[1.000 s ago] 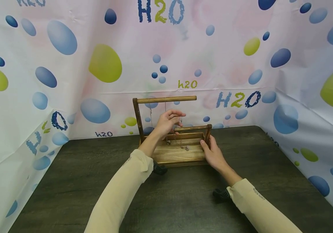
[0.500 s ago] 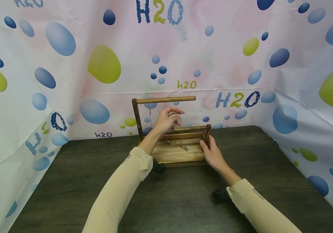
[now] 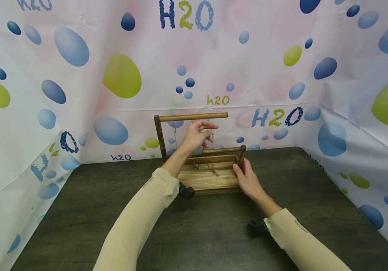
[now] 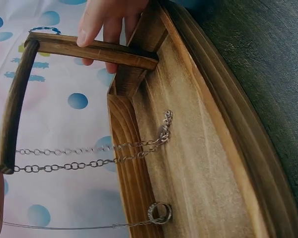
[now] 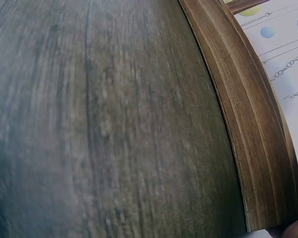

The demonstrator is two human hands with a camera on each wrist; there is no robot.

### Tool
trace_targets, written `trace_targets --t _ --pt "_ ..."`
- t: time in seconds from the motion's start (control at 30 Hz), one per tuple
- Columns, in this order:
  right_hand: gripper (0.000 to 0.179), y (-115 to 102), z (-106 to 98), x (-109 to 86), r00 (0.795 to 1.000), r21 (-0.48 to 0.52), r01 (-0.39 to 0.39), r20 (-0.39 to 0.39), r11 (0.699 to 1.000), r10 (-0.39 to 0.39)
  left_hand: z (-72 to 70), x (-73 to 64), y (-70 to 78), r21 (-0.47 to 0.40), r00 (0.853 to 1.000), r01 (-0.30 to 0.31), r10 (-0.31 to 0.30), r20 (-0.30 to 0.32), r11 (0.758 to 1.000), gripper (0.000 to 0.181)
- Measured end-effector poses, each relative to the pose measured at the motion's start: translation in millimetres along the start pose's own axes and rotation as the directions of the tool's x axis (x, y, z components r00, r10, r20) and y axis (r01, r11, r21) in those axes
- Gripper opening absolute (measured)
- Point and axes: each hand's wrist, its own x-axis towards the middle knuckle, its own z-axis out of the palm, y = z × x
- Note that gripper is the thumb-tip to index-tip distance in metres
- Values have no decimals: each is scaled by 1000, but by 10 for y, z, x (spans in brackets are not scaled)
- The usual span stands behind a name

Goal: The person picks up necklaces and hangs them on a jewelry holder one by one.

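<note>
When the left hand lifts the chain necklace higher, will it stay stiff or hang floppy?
Probably floppy: the chain necklace is made of small loose links and hangs slack from the left hand. It likely swings easily. Its end touches the wooden tray, so it may drag.

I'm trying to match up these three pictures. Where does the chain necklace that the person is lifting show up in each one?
Head view: the chain necklace hangs from the left hand, centre, over the wooden stand.
Left wrist view: chain necklace runs across the lower left, its end on the stand's tray.
Right wrist view: thin chains show at the right edge; I cannot tell which is the lifted one.
Shared landmark: the wooden stand's base.
</note>
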Motion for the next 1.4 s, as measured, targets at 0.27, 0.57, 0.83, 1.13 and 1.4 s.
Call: trace_targets --t 0.27,0.57,0.83,1.13,1.4 --pt "64 -10 2 -17 1000 8 7 1 1000 -7 35 15 68 -3 998 -49 49 38 999 17" --pt "65 -31 -11 -24 1000 4 9 0 1000 -9 47 45 210 -2 997 -64 64 41 998 16" --pt "65 -6 -11 -37 1000 2 5 4 1000 -5 49 58 290 6 996 -79 79 46 997 16" --pt "66 -26 -7 -65 1000 6 15 3 1000 -15 80 112 371 6 994 -104 104 46 995 16" --pt "67 -26 -1 -76 1000 11 30 7 999 -30 138 157 440 -8 991 -125 125 53 992 18"
